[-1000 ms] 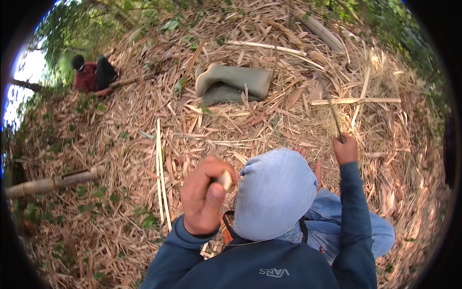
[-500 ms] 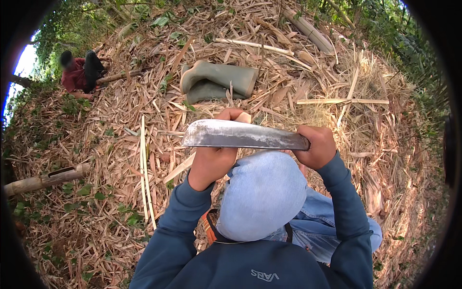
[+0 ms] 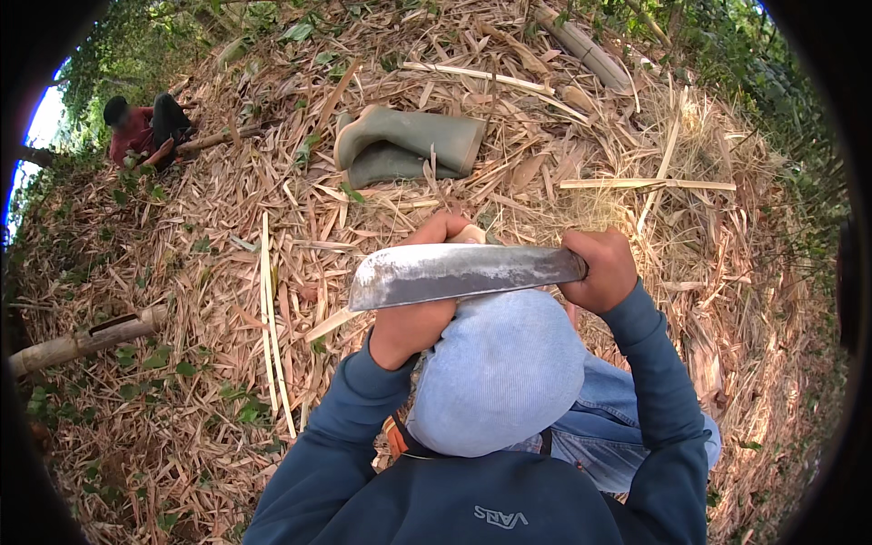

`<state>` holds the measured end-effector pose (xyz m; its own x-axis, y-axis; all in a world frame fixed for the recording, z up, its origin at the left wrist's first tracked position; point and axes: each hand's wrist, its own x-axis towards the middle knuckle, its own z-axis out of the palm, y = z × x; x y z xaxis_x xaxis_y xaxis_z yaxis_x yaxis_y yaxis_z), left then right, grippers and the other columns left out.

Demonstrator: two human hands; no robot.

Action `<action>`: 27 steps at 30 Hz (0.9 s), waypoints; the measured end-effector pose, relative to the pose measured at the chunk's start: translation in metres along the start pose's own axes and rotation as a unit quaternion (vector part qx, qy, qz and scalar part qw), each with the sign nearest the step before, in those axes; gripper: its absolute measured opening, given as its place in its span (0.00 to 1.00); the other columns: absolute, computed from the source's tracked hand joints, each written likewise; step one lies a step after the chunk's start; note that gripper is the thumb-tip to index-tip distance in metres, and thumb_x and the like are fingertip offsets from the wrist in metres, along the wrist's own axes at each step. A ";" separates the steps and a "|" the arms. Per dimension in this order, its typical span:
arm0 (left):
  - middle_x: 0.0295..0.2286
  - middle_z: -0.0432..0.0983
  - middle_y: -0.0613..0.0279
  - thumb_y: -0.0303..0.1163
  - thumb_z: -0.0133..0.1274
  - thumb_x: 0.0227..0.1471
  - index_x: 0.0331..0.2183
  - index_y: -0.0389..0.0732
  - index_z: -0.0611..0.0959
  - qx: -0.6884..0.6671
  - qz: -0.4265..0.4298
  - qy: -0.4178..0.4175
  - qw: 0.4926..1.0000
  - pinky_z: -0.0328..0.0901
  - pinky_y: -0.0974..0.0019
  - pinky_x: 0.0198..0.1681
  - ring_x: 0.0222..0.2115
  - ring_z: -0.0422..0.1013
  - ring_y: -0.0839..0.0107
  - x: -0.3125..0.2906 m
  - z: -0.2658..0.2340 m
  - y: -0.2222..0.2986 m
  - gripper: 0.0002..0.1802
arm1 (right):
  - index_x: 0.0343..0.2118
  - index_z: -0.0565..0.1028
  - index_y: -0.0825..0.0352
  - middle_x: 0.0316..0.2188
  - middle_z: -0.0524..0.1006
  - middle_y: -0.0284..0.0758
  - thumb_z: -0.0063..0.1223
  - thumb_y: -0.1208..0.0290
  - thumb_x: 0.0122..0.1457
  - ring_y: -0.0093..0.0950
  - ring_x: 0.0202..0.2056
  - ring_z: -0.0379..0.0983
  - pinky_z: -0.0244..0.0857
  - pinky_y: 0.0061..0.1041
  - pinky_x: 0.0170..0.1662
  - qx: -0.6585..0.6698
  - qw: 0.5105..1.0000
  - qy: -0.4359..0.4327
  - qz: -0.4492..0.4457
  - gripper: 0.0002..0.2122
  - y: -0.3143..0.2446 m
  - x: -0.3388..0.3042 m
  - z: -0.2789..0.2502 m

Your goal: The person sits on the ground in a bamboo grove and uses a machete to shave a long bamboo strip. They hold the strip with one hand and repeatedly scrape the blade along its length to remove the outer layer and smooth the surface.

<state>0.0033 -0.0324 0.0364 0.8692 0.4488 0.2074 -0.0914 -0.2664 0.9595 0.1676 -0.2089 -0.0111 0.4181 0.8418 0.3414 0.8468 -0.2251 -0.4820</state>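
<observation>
My right hand (image 3: 602,271) is wrapped round the handle end of a machete (image 3: 454,274). Its broad, worn grey blade points left and lies across the front of my left hand (image 3: 411,329). Those left fingers are curled round a pale bamboo strip (image 3: 332,323). One end of the strip shows beyond the fingers and the other sticks out below left; the blade and hand hide its middle. Both hands are just beyond my raised knee (image 3: 504,377) in blue jeans.
Dry bamboo husks cover the ground. Two green rubber boots (image 3: 413,145) lie ahead. Split strips (image 3: 270,318) rest at left, and crossed ones (image 3: 649,184) at right. A bamboo pole (image 3: 91,341) lies far left. Another person (image 3: 145,132) sits at the upper left.
The machete blade has tilted, its tip lower and nearer me. My left hand has shifted slightly right with the strip. The seated person has moved an arm.
</observation>
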 end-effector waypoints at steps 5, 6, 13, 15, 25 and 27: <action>0.25 0.74 0.59 0.26 0.52 0.48 0.33 0.32 0.77 0.031 0.047 -0.028 0.998 0.63 0.72 0.31 0.26 0.69 0.76 -0.006 -0.011 -0.010 0.08 | 0.23 0.69 0.59 0.14 0.70 0.32 0.63 0.66 0.33 0.36 0.19 0.69 0.50 0.34 0.25 -0.062 0.998 -0.024 -0.004 0.13 0.006 0.000 -0.002; 0.24 0.74 0.59 0.26 0.52 0.48 0.33 0.32 0.77 0.027 0.053 -0.032 0.998 0.64 0.71 0.30 0.25 0.70 0.76 -0.006 -0.012 -0.011 0.08 | 0.23 0.70 0.59 0.14 0.71 0.32 0.63 0.67 0.32 0.36 0.19 0.70 0.51 0.35 0.25 -0.066 0.997 -0.026 -0.005 0.14 0.006 0.002 -0.002; 0.19 0.72 0.60 0.33 0.49 0.53 0.26 0.32 0.78 0.067 0.046 -0.043 0.996 0.62 0.71 0.24 0.19 0.69 0.68 -0.043 -0.029 0.018 0.13 | 0.21 0.70 0.63 0.14 0.71 0.36 0.61 0.68 0.39 0.38 0.17 0.69 0.53 0.31 0.22 -0.092 0.986 0.078 0.116 0.10 0.034 -0.021 0.010; 0.19 0.72 0.59 0.30 0.48 0.54 0.26 0.32 0.78 -0.001 0.131 -0.024 0.991 0.60 0.69 0.22 0.17 0.66 0.69 -0.070 -0.048 0.017 0.11 | 0.20 0.71 0.66 0.12 0.70 0.39 0.57 0.69 0.44 0.38 0.14 0.66 0.54 0.30 0.20 -0.106 0.953 0.060 0.277 0.08 0.071 -0.066 0.010; 0.22 0.72 0.60 0.31 0.46 0.59 0.35 0.33 0.76 0.060 0.033 -0.007 0.998 0.60 0.71 0.24 0.20 0.65 0.76 0.012 -0.022 0.010 0.10 | 0.22 0.74 0.68 0.14 0.70 0.43 0.58 0.72 0.45 0.38 0.14 0.68 0.60 0.30 0.20 0.095 0.981 0.039 0.165 0.06 -0.030 -0.021 -0.027; 0.26 0.76 0.55 0.25 0.44 0.59 0.36 0.32 0.77 0.102 0.030 -0.064 0.992 0.64 0.68 0.30 0.24 0.70 0.72 0.016 -0.024 0.006 0.09 | 0.22 0.74 0.67 0.14 0.71 0.43 0.59 0.71 0.44 0.40 0.16 0.70 0.62 0.31 0.21 0.103 0.982 0.045 0.154 0.06 -0.033 -0.024 -0.020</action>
<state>0.0055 -0.0065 0.0497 0.9209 0.3191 0.2238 -0.0552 -0.4617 0.8853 0.1370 -0.2314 0.0130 0.6786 0.7010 0.2194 0.5951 -0.3496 -0.7237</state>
